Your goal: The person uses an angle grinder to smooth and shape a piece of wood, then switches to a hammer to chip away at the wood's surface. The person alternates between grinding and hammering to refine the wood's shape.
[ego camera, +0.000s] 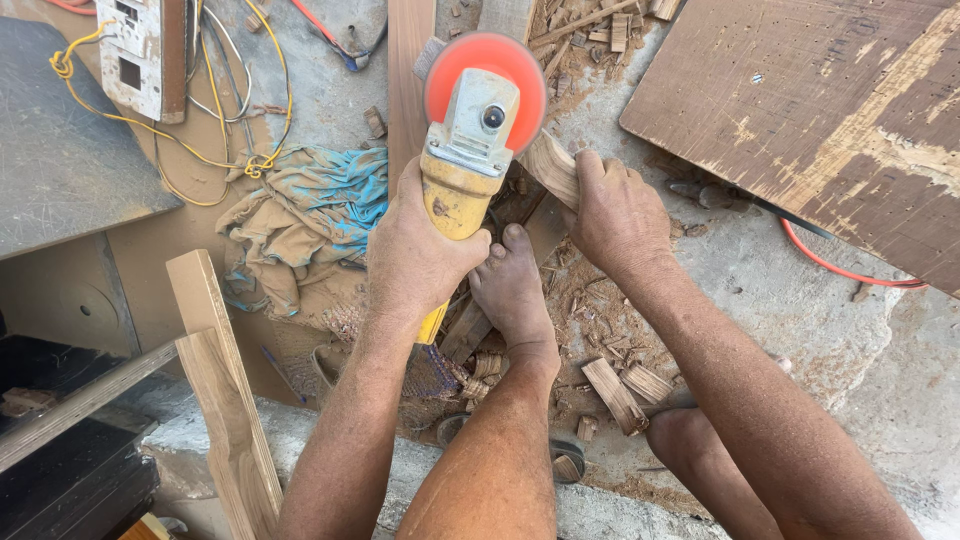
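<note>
- A blue and tan rag (pixel 300 225) lies crumpled on the dusty floor, left of the work.
- The left hand (pixel 415 250) is wrapped tight around the yellow angle grinder (pixel 465 160), its orange disc (pixel 485 75) facing up.
- A bare foot (pixel 512 290) rests between the hands.
- The right hand (pixel 620 215) clamps the wooden piece (pixel 550 165) just beside the disc.

Both hands (pixel 420 250) and forearms are bare and dust-coated, sleeveless, gloveless; the feet are unshod.
</note>
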